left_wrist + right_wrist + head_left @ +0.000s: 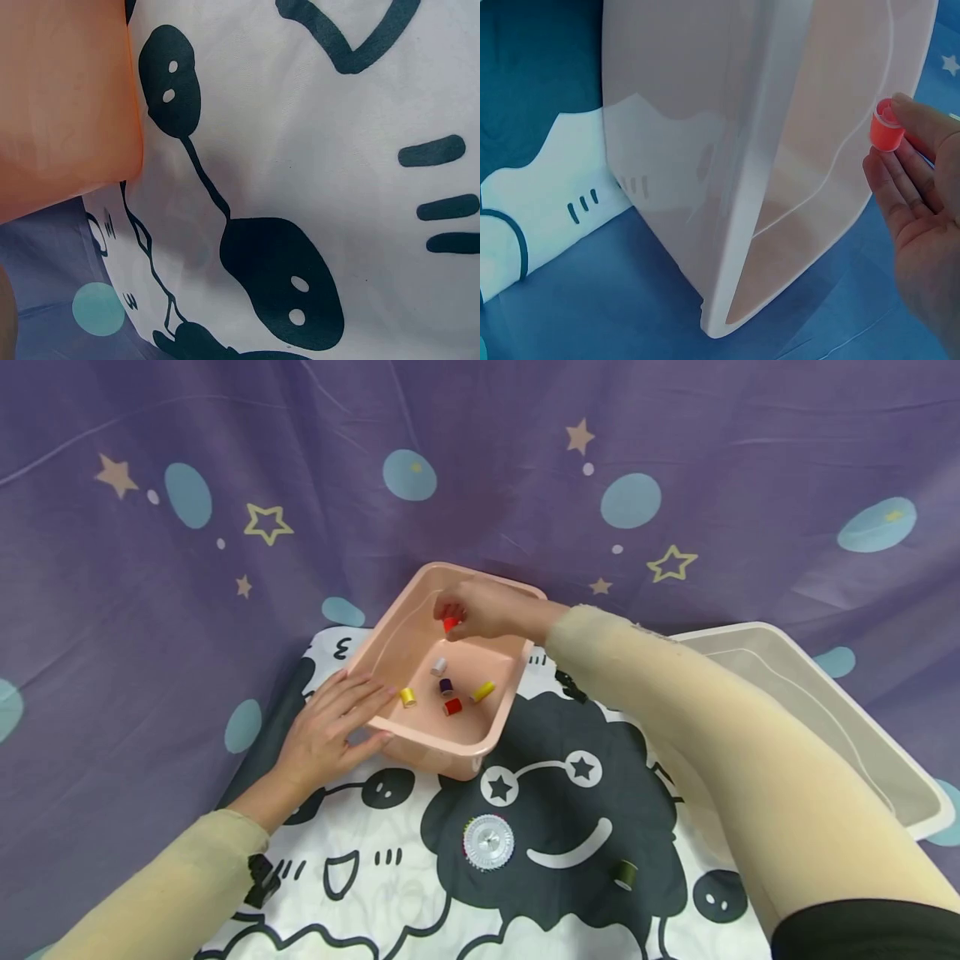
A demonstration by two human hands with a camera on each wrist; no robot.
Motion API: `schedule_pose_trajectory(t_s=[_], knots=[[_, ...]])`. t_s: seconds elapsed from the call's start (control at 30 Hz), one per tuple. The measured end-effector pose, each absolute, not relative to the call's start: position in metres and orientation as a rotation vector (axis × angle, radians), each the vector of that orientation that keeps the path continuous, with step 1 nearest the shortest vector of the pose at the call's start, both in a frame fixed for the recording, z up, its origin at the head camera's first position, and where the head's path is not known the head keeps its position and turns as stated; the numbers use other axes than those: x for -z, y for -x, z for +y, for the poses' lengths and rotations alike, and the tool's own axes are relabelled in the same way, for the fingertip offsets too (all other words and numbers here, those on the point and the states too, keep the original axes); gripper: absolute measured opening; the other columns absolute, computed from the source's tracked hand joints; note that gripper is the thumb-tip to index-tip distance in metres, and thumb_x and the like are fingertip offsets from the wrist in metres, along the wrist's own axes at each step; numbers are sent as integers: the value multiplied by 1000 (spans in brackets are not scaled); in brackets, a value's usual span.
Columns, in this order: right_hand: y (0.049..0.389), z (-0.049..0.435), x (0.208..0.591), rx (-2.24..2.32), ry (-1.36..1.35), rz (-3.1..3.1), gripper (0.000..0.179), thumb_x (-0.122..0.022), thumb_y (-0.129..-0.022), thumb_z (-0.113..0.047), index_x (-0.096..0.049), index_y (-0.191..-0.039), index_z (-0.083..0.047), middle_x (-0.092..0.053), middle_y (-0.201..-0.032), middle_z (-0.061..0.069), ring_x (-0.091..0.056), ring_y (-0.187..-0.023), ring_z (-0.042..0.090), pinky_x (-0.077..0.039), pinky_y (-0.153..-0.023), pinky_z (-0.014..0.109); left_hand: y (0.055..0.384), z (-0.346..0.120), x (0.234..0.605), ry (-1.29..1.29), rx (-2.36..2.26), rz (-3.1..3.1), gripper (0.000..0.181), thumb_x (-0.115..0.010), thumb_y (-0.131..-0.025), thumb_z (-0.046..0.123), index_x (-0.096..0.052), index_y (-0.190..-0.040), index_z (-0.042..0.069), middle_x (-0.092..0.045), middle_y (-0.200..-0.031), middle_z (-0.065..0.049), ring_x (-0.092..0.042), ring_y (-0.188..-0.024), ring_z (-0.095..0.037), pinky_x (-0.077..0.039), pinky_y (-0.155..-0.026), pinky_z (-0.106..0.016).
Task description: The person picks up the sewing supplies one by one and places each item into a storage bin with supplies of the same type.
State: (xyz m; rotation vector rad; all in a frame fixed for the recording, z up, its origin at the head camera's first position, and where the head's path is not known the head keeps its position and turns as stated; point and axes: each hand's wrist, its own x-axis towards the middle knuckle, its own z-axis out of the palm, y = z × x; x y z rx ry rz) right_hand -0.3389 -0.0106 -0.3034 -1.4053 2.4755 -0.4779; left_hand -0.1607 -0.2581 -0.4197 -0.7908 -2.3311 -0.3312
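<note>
In the head view my right hand [487, 608] reaches over the far part of a pink bin [420, 758]. Its thumb and fingers pinch a small red thread spool [887, 127], whose end shows in the right wrist view. My left hand [324, 731] rests with fairly straight fingers over the bin's near left corner, the thumb along the near rim. On the bin's floor lie a white spool [438, 667], a dark purple spool [446, 687], another red spool [452, 707], a yellow spool [407, 697] and a longer yellow piece [483, 692].
A round white wheel of pins [488, 842] lies on the patterned cloth [405, 893] in front of the bin. To its right is a dark green spool [625, 874]. Partly behind my right arm stands a large off-white bin [810, 693]. A purple curtain [480, 527] hangs behind.
</note>
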Motion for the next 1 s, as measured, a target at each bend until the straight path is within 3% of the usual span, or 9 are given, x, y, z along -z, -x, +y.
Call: schedule_pose_trajectory(t_s=[0.43, 0.6, 0.87, 1.0], knots=[[343, -17, 312, 331, 1403, 2462, 27, -68, -85, -9, -63, -112, -10, -64, -108, 4, -59, -98, 19, -51, -88, 26, 162, -256, 421, 801, 336, -2323, 59, -57, -86, 56, -58, -132, 19, -64, -123, -9, -54, -120, -31, -31, -111, -53], [345, -13, 316, 232, 1423, 2475, 35, -70, -84, -10, -61, -118, -11, -63, -116, 2, -58, -109, 19, -48, -96, 29, 162, -256, 420, 800, 342, -2322, 59, -60, -84, 54, -58, -132, 19, -64, -123, -10, -55, -120, -32, -31, -111, -53], [347, -9, 319, 205, 1393, 2474, 42, -74, -82, -18, -59, -120, -13, -61, -119, 0, -55, -112, 16, -46, -100, 29, 161, -257, 420, 783, 326, -2320, 61, -45, -90, 62, -59, -131, 19, -64, -123, -10, -55, -119, -31, -30, -113, -51], [347, -7, 318, 193, 1382, 2472, 43, -75, -81, -19, -59, -120, -13, -61, -119, -1, -55, -110, 15, -46, -100, 29, 160, -259, 420, 785, 329, -2328, 60, -54, -87, 58, -58, -132, 20, -64, -124, -9, -54, -120, -31, -28, -114, -50]])
